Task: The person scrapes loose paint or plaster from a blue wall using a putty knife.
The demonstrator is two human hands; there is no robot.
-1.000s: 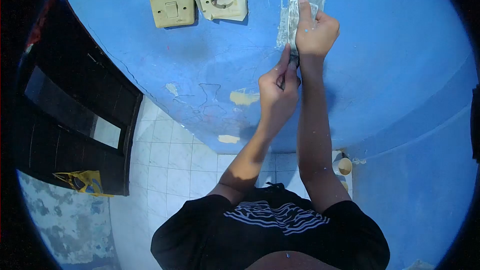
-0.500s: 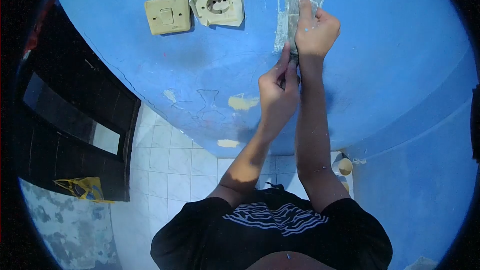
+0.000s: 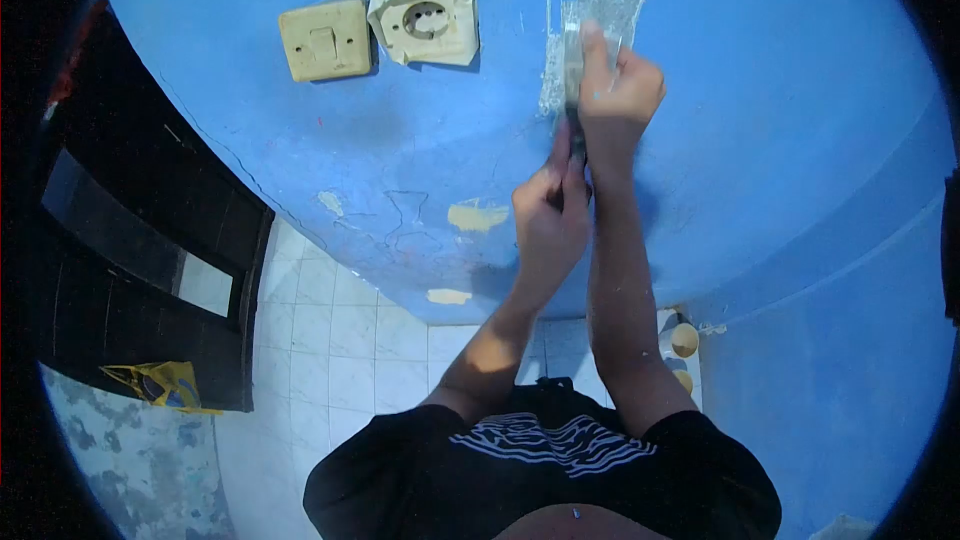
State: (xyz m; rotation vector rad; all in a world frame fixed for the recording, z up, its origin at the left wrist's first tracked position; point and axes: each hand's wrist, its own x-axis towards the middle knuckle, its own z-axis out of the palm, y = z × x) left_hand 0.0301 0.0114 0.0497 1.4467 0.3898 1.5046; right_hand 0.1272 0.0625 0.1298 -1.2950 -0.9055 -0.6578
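Note:
A putty knife (image 3: 573, 68) lies against the blue wall (image 3: 760, 120), its metal blade over a bare grey patch (image 3: 622, 2) with ragged edges where paint is gone. My left hand (image 3: 550, 205) is closed around the dark handle below the blade, which the fingers mostly hide. Higher up, my right hand (image 3: 622, 100) grips the blade from its right side, thumb laid along the metal. The right hand is slightly smeared by motion. Thin scratches run up the wall beside the patch.
A light switch (image 3: 325, 38) and a socket with a torn paper-like surround (image 3: 428, 18) sit left of the patch. Lower down are cream patches (image 3: 478, 216). A dark door (image 3: 150, 240) with a yellow bag (image 3: 165, 383) stands left. Round containers (image 3: 685, 340) rest on the tiled floor (image 3: 345, 340).
Both hands and the putty knife have moved down the wall together, showing more of the grey patch's upper part. The grips look the same. The view has shifted slightly.

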